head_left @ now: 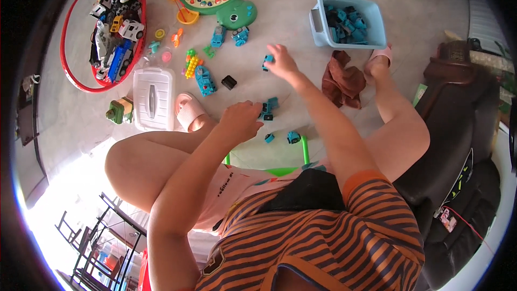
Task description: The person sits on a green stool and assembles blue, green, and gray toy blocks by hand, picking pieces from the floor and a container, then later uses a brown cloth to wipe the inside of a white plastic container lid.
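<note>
Head view: toys spread across a pale grey floor (293,8), clock hours counted from the left hand (242,120). A red-rimmed basket (63,48) of toy vehicles (121,60) stands at 10 o'clock, a green turtle-shaped game (237,17) at 12, a pale blue bin (358,46) of blue parts (347,24) between 1 and 2. A white container (141,118) sits between 9 and 10. Crumpled at 2 is a brown cloth (342,83), the right forearm (323,116) cutting between it and the left hand.

The right hand (281,63), at 1, is half-open, fingers parted; the left curls loosely, thumb and fingers slightly apart. Whether either grips cannot be told. A boat-like blue toy (204,80) lies between 10 and 11. At 2, the blue toy cluster (269,109) meets the left hand, the nearer one; its long axis appears to run 1 to 7, its near edge partly covered by fingers. A black block (229,82) rests at 11. At the right hand's own 9 o'clock edge sits a small blue piece (266,63); two loose blue bits (293,137) lie near 4.
</note>
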`<action>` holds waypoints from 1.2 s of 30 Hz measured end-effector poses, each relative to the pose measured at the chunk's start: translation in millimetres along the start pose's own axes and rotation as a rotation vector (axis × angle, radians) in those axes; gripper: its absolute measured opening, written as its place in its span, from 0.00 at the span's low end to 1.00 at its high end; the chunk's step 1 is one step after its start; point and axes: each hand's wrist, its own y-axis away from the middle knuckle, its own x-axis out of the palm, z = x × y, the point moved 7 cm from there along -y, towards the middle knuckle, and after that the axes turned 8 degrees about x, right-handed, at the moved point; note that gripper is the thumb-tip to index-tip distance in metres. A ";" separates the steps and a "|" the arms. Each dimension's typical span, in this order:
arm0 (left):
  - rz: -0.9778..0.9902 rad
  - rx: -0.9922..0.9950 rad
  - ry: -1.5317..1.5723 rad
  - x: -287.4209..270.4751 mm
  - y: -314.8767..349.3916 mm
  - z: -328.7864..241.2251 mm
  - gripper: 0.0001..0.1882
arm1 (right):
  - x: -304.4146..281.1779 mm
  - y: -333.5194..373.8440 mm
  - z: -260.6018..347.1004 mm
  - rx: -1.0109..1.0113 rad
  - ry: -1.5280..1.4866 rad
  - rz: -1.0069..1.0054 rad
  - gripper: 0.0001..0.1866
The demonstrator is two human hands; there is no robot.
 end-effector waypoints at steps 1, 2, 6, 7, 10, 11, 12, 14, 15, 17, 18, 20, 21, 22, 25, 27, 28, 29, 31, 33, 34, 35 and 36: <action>0.000 -0.020 0.005 1.4 5.5 5.0 0.15 | 20.7 8.2 11.4 0.078 0.042 0.219 0.32; -0.002 -0.039 0.010 2.5 11.0 9.8 0.15 | 27.9 16.0 21.4 0.066 0.030 0.233 0.32; 0.009 -0.035 0.041 -2.9 10.7 5.7 0.19 | 46.3 28.6 -8.3 0.101 0.124 0.306 0.29; 0.022 -0.036 0.037 -3.1 9.5 5.3 0.19 | 44.5 28.1 -20.4 0.196 0.033 0.283 0.27; 0.025 -0.033 0.035 -1.3 8.4 7.2 0.18 | 25.9 21.8 -26.0 0.148 -0.014 0.148 0.23; 0.018 -0.047 0.033 0.0 14.0 11.7 0.18 | 29.3 21.2 -21.2 0.325 -0.373 0.311 0.23; 0.016 -0.047 0.035 1.4 14.4 11.8 0.18 | 31.5 26.2 -21.6 0.513 -0.723 0.459 0.23; -0.061 -0.011 -0.003 -1.5 14.1 8.6 0.15 | 23.1 25.6 -16.5 0.507 -0.848 0.461 0.23; -0.060 -0.011 -0.001 -0.9 13.7 8.0 0.15 | 17.7 26.8 -12.2 0.560 -0.919 0.492 0.22; -0.033 -0.023 -0.009 -0.7 13.7 8.2 0.14 | 12.1 29.0 -3.7 0.645 -0.995 0.543 0.23; -0.029 -0.021 -0.007 1.1 12.7 7.2 0.14 | 10.9 31.8 -5.8 0.650 -0.996 0.542 0.23; 0.063 -0.018 -0.041 12.3 13.4 6.3 0.16 | 9.8 36.3 -12.1 0.631 -0.736 0.549 0.25; 0.069 -0.013 -0.037 15.7 14.5 1.5 0.16 | 11.5 37.0 -21.1 0.640 -0.736 0.547 0.25; 0.239 0.027 -0.122 30.9 18.9 -6.4 0.18 | 16.1 40.7 -31.9 0.571 -0.322 0.665 0.28; 0.540 0.069 -0.150 56.0 36.9 -29.3 0.21 | 30.6 69.2 -51.9 0.448 0.179 0.895 0.32; 0.667 0.071 -0.088 63.8 45.4 -38.1 0.22 | 40.2 91.0 -50.9 0.405 0.270 1.025 0.33; 0.590 0.088 -0.084 59.7 44.0 -40.6 0.22 | 41.2 94.8 -46.6 0.350 0.342 0.986 0.30; 0.512 0.104 -0.079 54.9 42.6 -42.0 0.22 | 43.0 94.4 -41.6 0.293 0.413 0.946 0.28; 0.427 0.113 -0.120 48.8 38.8 -42.5 0.22 | 40.8 81.3 -23.2 0.236 0.458 0.819 0.25; 0.341 0.109 -0.161 41.5 37.7 -43.1 0.22 | 44.7 61.3 13.9 0.105 0.446 0.660 0.20; 0.362 0.102 -0.138 40.7 36.7 -44.8 0.22 | 50.2 52.0 33.5 0.038 0.400 0.628 0.18; 0.382 0.093 -0.116 41.0 35.9 -46.1 0.21 | 55.8 45.6 57.7 -0.054 0.266 0.605 0.19; 0.380 0.083 -0.113 41.1 35.2 -46.3 0.21 | 62.5 40.5 82.0 -0.148 0.128 0.578 0.22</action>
